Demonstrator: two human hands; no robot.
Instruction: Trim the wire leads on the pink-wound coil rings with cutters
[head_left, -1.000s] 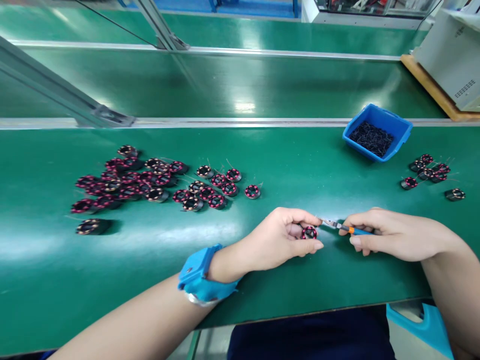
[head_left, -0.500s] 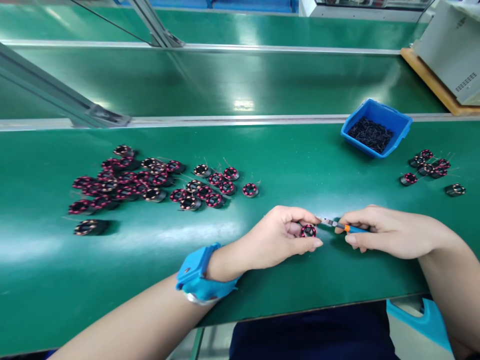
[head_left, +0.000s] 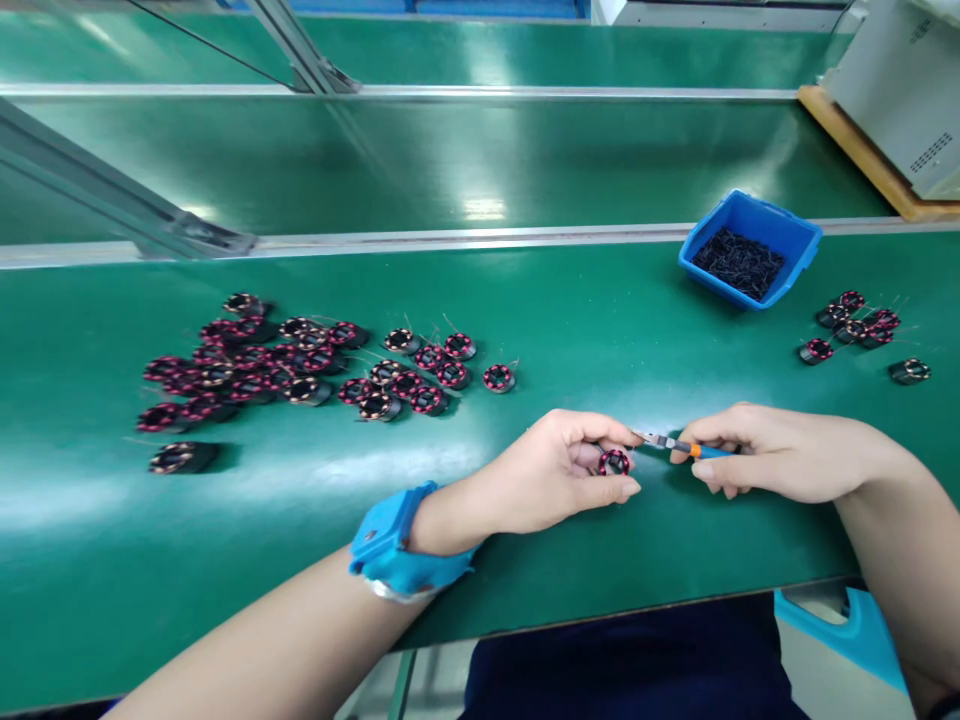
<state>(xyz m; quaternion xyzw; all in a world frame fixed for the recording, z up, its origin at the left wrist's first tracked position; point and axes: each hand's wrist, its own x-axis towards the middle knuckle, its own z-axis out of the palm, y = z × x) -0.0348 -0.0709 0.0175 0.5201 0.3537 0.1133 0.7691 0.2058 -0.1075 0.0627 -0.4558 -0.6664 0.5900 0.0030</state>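
- The left hand (head_left: 559,470) holds a small round black-and-pink wire ring (head_left: 616,473) in its fingers, right of the frame's middle.
- The right hand (head_left: 780,455) has its fingers around metal pliers (head_left: 669,443) with an orange-and-blue handle.
- Maybe their tip touches the left fingers; I can't tell.
- A blue plastic box (head_left: 772,224) sits upper right.
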